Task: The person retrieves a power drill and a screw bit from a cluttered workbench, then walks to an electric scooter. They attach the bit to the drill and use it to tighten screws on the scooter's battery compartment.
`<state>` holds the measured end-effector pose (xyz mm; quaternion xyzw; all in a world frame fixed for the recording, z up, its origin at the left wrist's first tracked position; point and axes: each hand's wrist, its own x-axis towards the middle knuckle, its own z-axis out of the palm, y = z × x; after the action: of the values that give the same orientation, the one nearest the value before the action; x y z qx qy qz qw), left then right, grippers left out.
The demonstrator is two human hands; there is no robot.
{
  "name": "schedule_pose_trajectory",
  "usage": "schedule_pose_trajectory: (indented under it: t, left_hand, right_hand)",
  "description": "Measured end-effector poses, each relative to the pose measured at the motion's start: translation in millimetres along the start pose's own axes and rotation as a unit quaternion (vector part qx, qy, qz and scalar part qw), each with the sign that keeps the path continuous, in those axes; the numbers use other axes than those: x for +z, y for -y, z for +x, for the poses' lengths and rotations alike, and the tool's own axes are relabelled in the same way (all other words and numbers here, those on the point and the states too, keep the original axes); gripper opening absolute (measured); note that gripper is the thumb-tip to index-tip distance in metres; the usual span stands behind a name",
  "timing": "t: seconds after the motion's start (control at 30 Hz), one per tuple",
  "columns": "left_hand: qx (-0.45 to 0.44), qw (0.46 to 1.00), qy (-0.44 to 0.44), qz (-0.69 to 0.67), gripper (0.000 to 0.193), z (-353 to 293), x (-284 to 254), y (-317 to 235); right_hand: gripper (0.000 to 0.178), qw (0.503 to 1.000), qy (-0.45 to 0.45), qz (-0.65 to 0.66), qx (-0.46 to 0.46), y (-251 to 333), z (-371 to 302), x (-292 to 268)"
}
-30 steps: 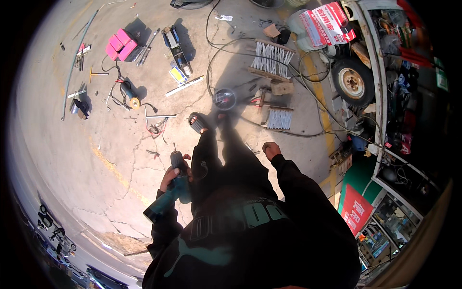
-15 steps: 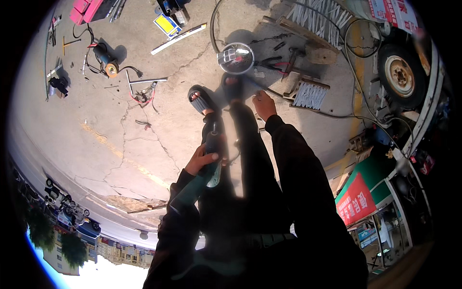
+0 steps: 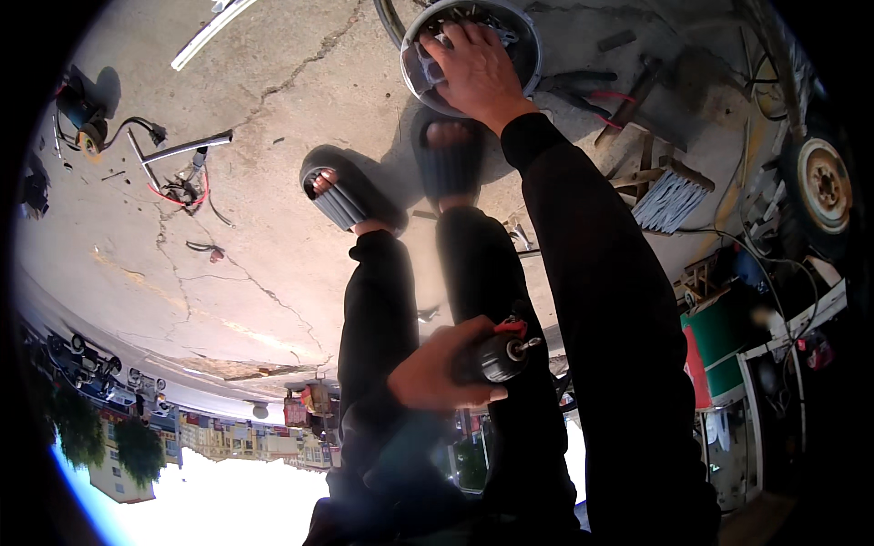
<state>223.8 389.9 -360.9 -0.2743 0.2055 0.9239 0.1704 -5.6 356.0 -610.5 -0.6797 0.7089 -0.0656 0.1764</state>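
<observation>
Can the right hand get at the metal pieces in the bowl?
Likely yes: the right hand reaches into the open-topped bowl, close to the metal pieces, and no lid blocks the way.

On the head view I have the right hand inside a round bowl, fingers among small items I cannot make out. The left hand grips a power drill, bit pointing right, while red-handled pliers lie on the concrete beside the bowl.
</observation>
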Motion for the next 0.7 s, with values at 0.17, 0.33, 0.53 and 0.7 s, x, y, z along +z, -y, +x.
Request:
schedule_pose_trajectory:
  t: [0.17, 0.33, 0.53, 0.7]
  left_hand:
    - [0.039, 0.995, 0.046, 0.079, 0.049, 18.2, 13.4, 3.2]
    - [0.051, 0.995, -0.012, 0.086, 0.05, 25.7, 19.7, 8.5]
    - [0.052, 0.996, -0.051, 0.057, 0.05, 23.5, 17.1, 14.3]
    - [0.052, 0.997, -0.043, 0.044, 0.05, 19.1, 11.7, 11.4]
  right_hand:
    - [0.047, 0.982, 0.127, -0.139, 0.015, -6.8, -43.9, -7.8]
    - [0.048, 0.969, 0.122, -0.189, 0.101, -0.2, -73.6, -13.1]
    - [0.044, 0.96, 0.093, -0.221, 0.146, 18.6, -49.8, -27.9]
    - [0.035, 0.993, 0.042, -0.1, -0.04, 4.7, -20.9, 2.7]
